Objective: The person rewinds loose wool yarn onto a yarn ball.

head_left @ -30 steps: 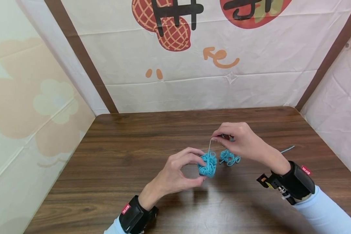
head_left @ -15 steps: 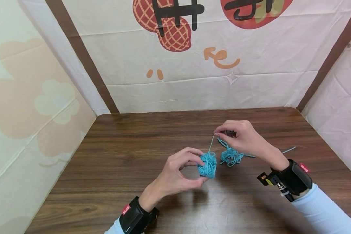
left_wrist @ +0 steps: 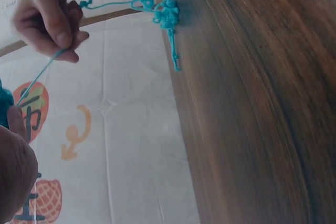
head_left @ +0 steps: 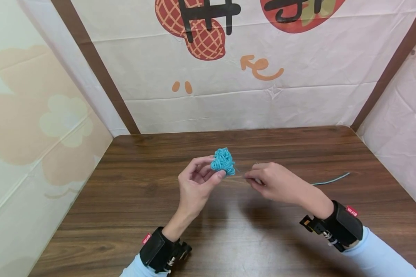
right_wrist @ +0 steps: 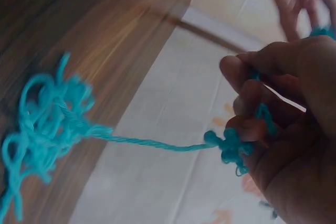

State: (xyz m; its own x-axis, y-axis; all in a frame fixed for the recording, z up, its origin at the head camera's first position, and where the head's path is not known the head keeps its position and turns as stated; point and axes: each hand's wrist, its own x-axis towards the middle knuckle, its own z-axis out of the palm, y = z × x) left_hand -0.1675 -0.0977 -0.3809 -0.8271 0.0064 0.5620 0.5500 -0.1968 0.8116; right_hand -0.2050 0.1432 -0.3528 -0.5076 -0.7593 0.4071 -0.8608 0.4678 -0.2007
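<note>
While the left hand [head_left: 194,185] grips the yarn ball [head_left: 223,161], the right hand [head_left: 275,181] pinches its strand [left_wrist: 38,78]. Light, even tension seems best; keep the loose tangle [right_wrist: 52,124] unsnagged.

Passage free left of hands [head_left: 195,184] [head_left: 275,181] — between them, taut yarn strand [left_wrist: 40,74] blocks.

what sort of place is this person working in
Probably a screened-off tabletop workspace: a brown wood-grain table, a creased white sheet with red prints beyond it, and a pale sheet with a large peach flower at left.
</note>
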